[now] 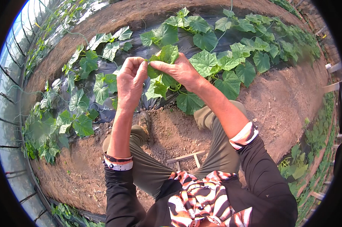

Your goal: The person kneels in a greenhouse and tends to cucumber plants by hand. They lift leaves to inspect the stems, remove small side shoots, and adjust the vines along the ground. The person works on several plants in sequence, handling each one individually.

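Both hands meet over a leafy vine plant, likely cucumber, growing through black plastic mulch film (185,39). My left hand (132,73) has its thumb and forefinger pinched together on a small green bit of the plant, too small to make out. My right hand (182,69) holds a green lobed leaf (169,54) between thumb and fingers, with the fingers partly hidden behind it. The fingertips of the two hands nearly touch. Below them, more leaves (189,102) and pale green stems spread above the soil.
More vines (83,124) and thin strings (219,39) run along the curved bed. Bare soil (171,136) lies between my boots. A small wooden frame (188,157) is between my legs. Clear greenhouse film on dark ribs (7,122) stands at the left; further vines grow at the right.
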The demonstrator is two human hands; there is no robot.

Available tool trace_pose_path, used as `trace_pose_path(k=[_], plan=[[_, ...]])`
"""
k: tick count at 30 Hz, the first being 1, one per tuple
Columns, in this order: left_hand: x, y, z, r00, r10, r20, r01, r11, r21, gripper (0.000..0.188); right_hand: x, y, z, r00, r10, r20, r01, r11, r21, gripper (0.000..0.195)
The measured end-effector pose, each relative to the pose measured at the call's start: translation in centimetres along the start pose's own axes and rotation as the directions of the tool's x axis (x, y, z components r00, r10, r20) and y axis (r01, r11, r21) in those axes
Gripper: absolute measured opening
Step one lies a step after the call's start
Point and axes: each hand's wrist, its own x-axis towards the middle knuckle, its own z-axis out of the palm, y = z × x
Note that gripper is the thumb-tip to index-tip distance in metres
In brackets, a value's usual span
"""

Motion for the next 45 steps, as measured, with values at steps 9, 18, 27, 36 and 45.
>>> trace_pose_path(k=[9,18,27,36,45], plan=[[0.5,1.3,-2.2,0.995,0.009,0.099,-0.001,0.997,-0.081,0.022,-0.1,-0.3,-0.2,0.995,-0.013,-0.103,0.022,0.996,0.082,0.013],[0.3,0.4,-1.3,0.985,-0.064,0.158,0.054,0.996,0.069,0.015,0.0,0.0,-0.4,1.0,0.01,-0.011,-0.01,0.998,0.056,0.017],[0.4,-0.5,-0.9,0.986,-0.071,0.151,0.127,0.91,-0.395,0.012,0.0,0.7,0.0,0.999,0.006,0.034,-0.011,0.993,0.121,0.019],[0.2,1.4,-1.5,0.993,-0.01,0.116,0.006,0.999,0.035,0.019,0.1,0.9,-0.9,1.0,0.001,-0.017,0.0,0.995,0.1,0.021],[0.2,0.2,-0.6,0.993,-0.038,0.115,0.031,0.998,0.062,0.012,0.0,1.0,-0.1,0.998,-0.035,-0.045,0.039,0.995,0.091,0.015]])
